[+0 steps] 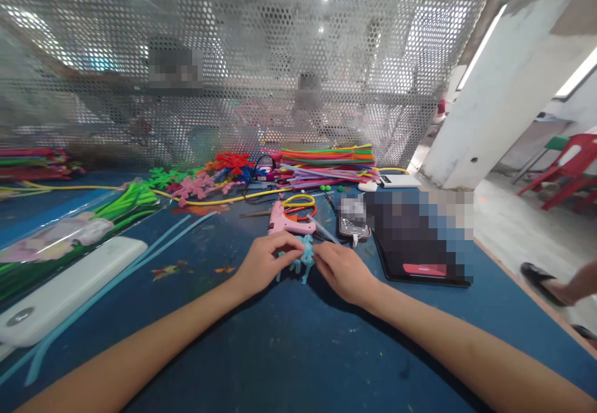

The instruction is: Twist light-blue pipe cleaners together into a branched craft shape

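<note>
A small light-blue fuzzy piece (306, 252) with several short arms is pinched between my two hands. My left hand (269, 259) has thumb and fingertips closed on its left side. On its right side, my right hand (344, 270) holds it with fingers bent together. Just behind my hands lies a pink glue gun (286, 220), with yellow-handled scissors (300, 201) beyond it. A phone (353, 219) with a cable plugged in rests to the right of the glue gun.
A tablet (415, 239) lies at right on the blue table (298, 351). Behind are colourful stem bundles (329, 164) and fuzzy snowflake shapes (192, 187). A white device (74, 288) and light-blue strips (163, 239) are at left. A person's foot (545, 282) shows at right.
</note>
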